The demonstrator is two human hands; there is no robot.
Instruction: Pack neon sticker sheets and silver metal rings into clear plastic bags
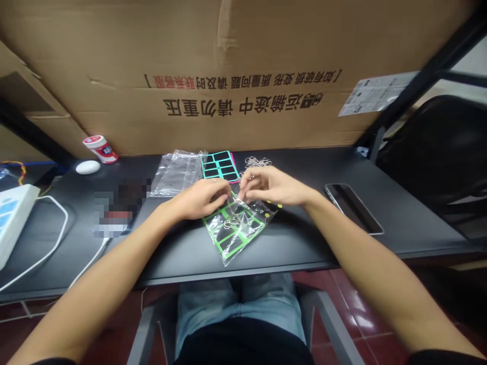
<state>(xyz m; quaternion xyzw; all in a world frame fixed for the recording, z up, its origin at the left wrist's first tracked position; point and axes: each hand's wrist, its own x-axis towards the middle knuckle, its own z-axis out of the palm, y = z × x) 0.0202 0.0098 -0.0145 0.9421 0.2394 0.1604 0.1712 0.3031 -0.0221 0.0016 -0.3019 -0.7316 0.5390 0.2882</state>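
A black shirt [243, 342] and pale blue jeans [209, 306] lie nearest, just below the front edge of the dark tabletop [297, 253]. Near the middle of that edge is a clear bag [243, 215], set askew, with a green-framed card [233, 246] inside and a metal ring [230, 224] showing over it. The left hand [203, 196] is curled nearly closed, thumb and forefinger pinching the bag's upper edge. The right hand [264, 185] is half curled, its fingertips at the same edge (whether they grip the plastic, I cannot tell). Towards the back edge, left to right, are a stack of clear sleeves [175, 175], a turquoise-framed card [219, 166] and a heap of metal rings [259, 162]. A phone [353, 209] lies towards the right edge; a red-and-white tub [101, 149] stands near the back left corner.
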